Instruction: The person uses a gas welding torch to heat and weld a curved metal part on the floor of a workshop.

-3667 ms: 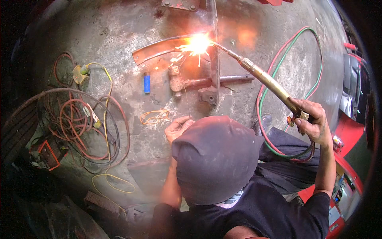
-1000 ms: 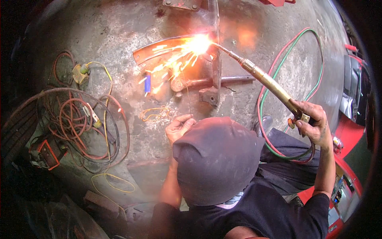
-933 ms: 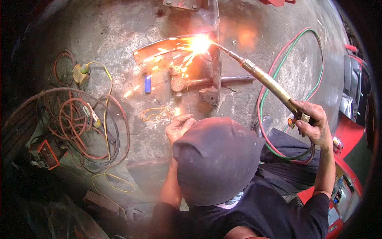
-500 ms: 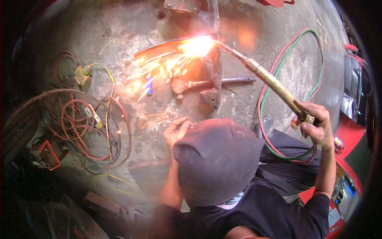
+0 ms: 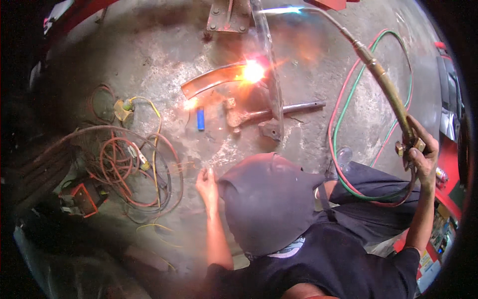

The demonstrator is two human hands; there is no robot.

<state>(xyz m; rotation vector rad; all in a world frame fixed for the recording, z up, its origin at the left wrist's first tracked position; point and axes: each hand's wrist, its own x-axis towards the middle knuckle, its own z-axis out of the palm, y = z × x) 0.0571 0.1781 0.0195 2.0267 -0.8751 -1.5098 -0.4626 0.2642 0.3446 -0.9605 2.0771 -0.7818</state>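
My right hand [image 5: 423,154] is closed around the valve end of a long brass cutting torch [image 5: 386,82]. A thin blue-white flame [image 5: 281,10] runs from its tip toward a rusty upright metal bar [image 5: 269,47], away from the glowing spot. That spot [image 5: 254,72] burns bright orange where a curved metal strip [image 5: 214,79] meets the bar. My left hand [image 5: 207,185] is raised beside my bent knee [image 5: 271,199], its fingers curled together. What it holds, if anything, is hidden. Below the strip lie a hammer [image 5: 254,114] and a small blue cylinder [image 5: 200,119].
Red and green hoses [image 5: 334,134] loop past my right leg. Tangled cables [image 5: 124,169] and an orange-edged box [image 5: 82,199] lie on the left. A bolted plate [image 5: 228,17] stands at the far side. Red panels [image 5: 450,174] line the right edge.
The torch tip has moved away from the work, up and right; the spray of sparks has died down. My left hand has drawn back toward me. The whole view has shifted slightly.
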